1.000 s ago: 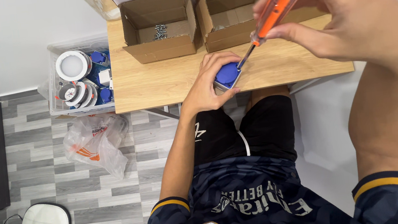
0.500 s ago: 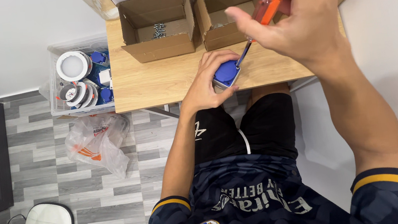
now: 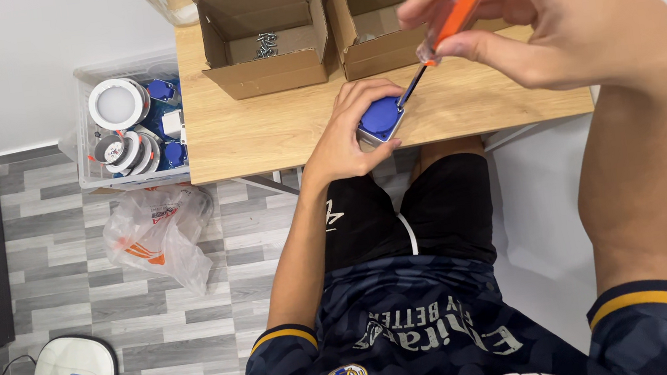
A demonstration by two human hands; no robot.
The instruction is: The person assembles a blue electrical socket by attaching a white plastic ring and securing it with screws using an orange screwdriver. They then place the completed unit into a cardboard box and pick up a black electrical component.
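The table (image 3: 260, 141) carries two open boxes (image 3: 263, 26), their tops cut off by the frame. The right hand (image 3: 575, 14), partly out of view, grips the orange screwdriver (image 3: 455, 7). The left hand (image 3: 348, 130) is closed around the blue part (image 3: 380, 119) at the table's near edge, hiding much of it. The screwdriver tip touches the part; the exact spot is too small to see.

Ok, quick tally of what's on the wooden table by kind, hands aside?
Open cardboard boxes: 2, one holding screws, one beside it
Blue round parts: 1, held by the left hand
Orange-handled screwdrivers: 1, in the right hand, tip at the blue part
Total: 4
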